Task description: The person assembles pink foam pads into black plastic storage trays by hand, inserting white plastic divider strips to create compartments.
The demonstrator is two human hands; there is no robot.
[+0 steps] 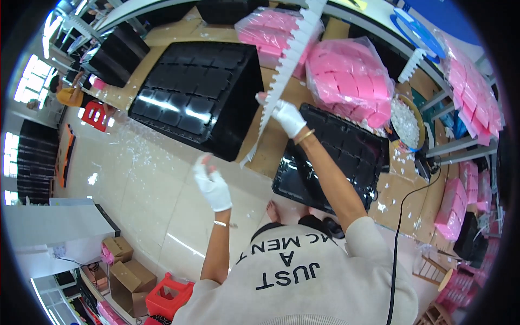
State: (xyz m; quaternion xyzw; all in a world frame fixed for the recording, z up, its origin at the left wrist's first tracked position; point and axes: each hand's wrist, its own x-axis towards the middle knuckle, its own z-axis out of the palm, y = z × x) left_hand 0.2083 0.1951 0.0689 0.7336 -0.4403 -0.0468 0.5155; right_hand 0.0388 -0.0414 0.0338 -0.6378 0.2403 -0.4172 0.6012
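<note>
Right hand (287, 118) gripping long white toothed strip (281, 81); left hand (212, 187) empty, half open. Next, probably laying strip on worktop (276, 146).

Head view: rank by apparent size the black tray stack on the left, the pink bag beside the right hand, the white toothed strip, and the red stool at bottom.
1. black tray stack
2. pink bag
3. white toothed strip, long but thin, so its rank against the bag is unsure
4. red stool, partly cut off
</note>
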